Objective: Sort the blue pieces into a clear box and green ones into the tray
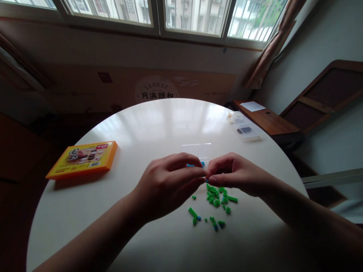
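My left hand (170, 179) and my right hand (234, 173) meet fingertip to fingertip above the round white table (159, 124). Both are closed in a pinch on a tiny building-block piece between them; only a speck of blue (207, 181) shows there. Just beneath and to the right of the fingers lies a scatter of several small green bricks (217, 196), with a few blue ones (199, 218) among them. More blue bricks (195, 164) peek out behind my left fingers, beside a clear plastic bag (197, 149).
An orange toy box (83, 158) lies flat at the table's left. Clear bags with small parts (245, 130) sit at the far right edge. A wooden desk (268, 119) with a paper stands beyond, under windows and a curtain.
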The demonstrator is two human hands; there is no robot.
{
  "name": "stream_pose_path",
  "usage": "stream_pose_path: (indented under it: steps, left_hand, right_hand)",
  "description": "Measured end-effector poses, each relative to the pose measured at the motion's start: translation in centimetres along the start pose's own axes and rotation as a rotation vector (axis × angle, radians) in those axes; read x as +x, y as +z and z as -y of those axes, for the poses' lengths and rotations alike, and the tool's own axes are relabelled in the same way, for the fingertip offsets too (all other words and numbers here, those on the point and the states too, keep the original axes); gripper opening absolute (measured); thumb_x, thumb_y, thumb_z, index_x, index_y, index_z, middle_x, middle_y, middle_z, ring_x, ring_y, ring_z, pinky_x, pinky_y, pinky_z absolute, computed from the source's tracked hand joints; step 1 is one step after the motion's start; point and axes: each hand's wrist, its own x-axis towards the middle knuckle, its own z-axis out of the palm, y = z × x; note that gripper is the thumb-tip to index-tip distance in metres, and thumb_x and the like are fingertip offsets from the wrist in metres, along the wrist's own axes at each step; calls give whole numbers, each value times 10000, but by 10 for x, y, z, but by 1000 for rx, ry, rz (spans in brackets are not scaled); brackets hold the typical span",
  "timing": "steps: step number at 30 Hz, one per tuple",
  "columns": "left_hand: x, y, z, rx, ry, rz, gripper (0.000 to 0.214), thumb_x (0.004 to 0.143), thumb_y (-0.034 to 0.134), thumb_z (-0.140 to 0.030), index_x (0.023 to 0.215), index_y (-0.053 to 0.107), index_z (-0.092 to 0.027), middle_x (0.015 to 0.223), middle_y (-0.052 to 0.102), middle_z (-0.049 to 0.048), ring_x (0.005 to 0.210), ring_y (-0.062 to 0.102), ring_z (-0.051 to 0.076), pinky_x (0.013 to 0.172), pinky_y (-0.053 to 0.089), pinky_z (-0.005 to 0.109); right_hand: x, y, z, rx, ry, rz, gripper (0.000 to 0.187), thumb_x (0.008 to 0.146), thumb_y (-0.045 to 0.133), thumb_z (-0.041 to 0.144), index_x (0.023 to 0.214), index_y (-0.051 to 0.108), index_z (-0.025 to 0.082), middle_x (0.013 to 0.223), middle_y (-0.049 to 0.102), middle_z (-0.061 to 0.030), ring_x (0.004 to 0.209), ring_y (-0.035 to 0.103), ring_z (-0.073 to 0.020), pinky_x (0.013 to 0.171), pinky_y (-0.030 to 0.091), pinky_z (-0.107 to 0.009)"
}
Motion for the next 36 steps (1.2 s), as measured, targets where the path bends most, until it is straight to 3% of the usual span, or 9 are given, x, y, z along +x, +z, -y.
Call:
stream_pose_path:
  steps: [6, 18, 26, 36]
  left_hand:
    - [-1, 1, -1, -17, -2, 46, 136, 860, 651, -182, 973, 700, -239, 955, 702, 29, 809, 673, 127, 730, 543, 220]
    - [0, 5, 2, 46, -3, 6, 82, 834, 642, -130, 889, 654, -189, 914, 679, 24, 734, 627, 108, 607, 513, 205]
    - [-2, 6, 3, 37, 14, 1, 75, 839, 672, -153, 901, 663, -193, 913, 672, 20, 759, 637, 107, 674, 526, 217]
    - [0, 5, 3, 100, 87, 1, 76, 850, 680, -198, 923, 662, -198, 899, 681, 19, 747, 647, 113, 665, 514, 215]
  right_hand:
    - [4, 1, -2, 62, 0, -6, 162, 762, 776, 278, 830, 737, 137, 609, 537, 43, 504, 360, -43, 455, 289, -187]
    - [7, 3, -8, 12, -67, -114, 133, 756, 779, 255, 844, 752, 160, 604, 538, 47, 512, 372, -46, 486, 317, -194]
    - [8, 3, -8, 19, -65, -87, 91, 793, 748, 242, 837, 745, 162, 614, 532, 53, 502, 343, -35, 475, 301, -184]
    - [6, 0, -6, -17, -90, -68, 89, 775, 762, 212, 850, 762, 164, 724, 658, -5, 648, 547, -88, 590, 430, -208]
